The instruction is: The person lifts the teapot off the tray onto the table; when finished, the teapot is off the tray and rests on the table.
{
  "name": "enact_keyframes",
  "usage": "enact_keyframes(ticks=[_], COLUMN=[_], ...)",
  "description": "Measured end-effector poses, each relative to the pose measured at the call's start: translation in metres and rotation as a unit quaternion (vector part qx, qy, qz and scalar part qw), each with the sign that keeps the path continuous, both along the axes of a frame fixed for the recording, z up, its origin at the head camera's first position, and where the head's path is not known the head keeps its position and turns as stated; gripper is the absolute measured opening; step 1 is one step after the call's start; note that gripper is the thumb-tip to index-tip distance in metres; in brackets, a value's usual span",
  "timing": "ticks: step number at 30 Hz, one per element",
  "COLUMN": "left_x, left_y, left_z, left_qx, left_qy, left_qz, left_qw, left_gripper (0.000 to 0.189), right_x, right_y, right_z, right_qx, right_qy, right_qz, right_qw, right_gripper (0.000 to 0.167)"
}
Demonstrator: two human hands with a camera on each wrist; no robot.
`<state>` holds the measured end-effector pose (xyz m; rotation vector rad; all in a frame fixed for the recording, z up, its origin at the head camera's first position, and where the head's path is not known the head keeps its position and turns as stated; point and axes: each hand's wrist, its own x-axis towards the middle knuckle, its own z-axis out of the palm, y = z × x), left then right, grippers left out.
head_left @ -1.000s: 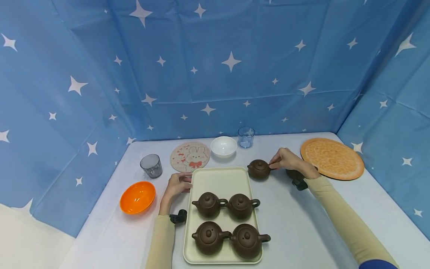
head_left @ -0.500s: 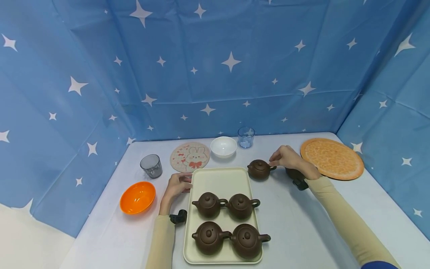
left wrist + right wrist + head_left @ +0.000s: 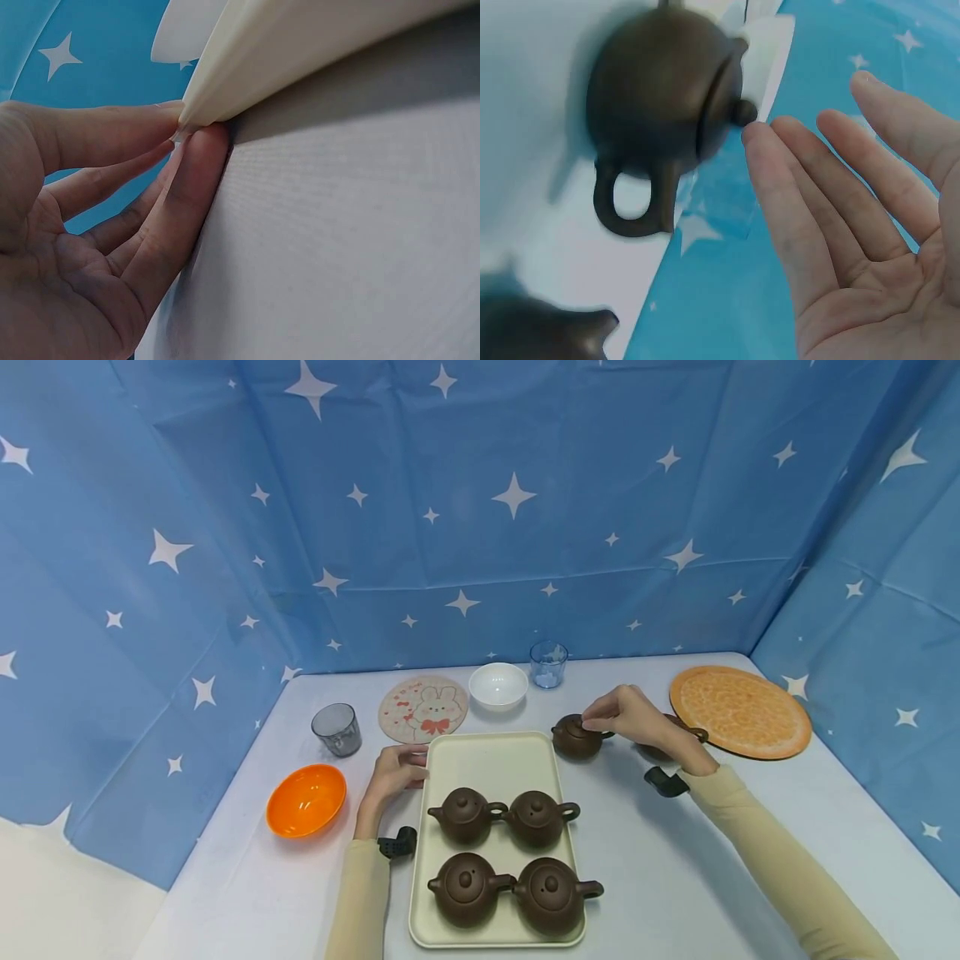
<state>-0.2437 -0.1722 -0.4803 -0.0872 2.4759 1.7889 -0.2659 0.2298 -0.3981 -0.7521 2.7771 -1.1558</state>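
Observation:
My left hand [image 3: 393,772] pinches the left rim of a cream tray [image 3: 491,760]; the left wrist view shows thumb and fingers on the rim of the tray [image 3: 247,71]. On it stand brown teapots in two rows, among them a rear-left teapot [image 3: 465,818] and a front-right teapot [image 3: 551,902]. Beyond the tray's right corner a smaller brown teapot [image 3: 573,739] stands on the table. Over its lid hovers my right hand [image 3: 630,714], fingers extended and thumb apart, fingertips by the knob [image 3: 743,112]. Another brown teapot [image 3: 660,735] is partly hidden behind the right wrist.
At the back are a bunny-print mat [image 3: 423,710], a white bowl [image 3: 498,687] and a blue glass [image 3: 548,665]. A grey cup [image 3: 337,731] and an orange bowl [image 3: 306,802] stand left. A round orange-brown mat [image 3: 740,712] lies right. Starry blue cloth hangs behind.
My right hand has let go of the small teapot's handle and moved left, above its lid. The left hand stays at the tray's rim.

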Motion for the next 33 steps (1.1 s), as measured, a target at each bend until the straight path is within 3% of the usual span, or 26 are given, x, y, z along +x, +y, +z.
enact_keyframes(ticks=[11,20,33], left_x=[-0.001,0.0,0.0], left_y=[-0.001,-0.001,-0.002], left_z=[0.002,0.001,0.001], left_qx=[0.013,0.012,0.013], left_qy=[-0.003,-0.006,-0.004], left_qz=[-0.002,-0.001,-0.008], left_qw=[0.9999,0.9999,0.9999], left_gripper=[0.045,0.045,0.045], right_x=[0.032,0.05,0.063], right_y=[-0.016,-0.027,-0.04], right_z=[-0.019,-0.036,-0.04], right_qx=[-0.023,-0.032,-0.063], right_qy=[-0.047,-0.084,-0.128], right_qz=[0.09,0.135,0.132], right_qw=[0.9945,0.9867,0.9808], right_gripper=[0.023,0.021,0.016])
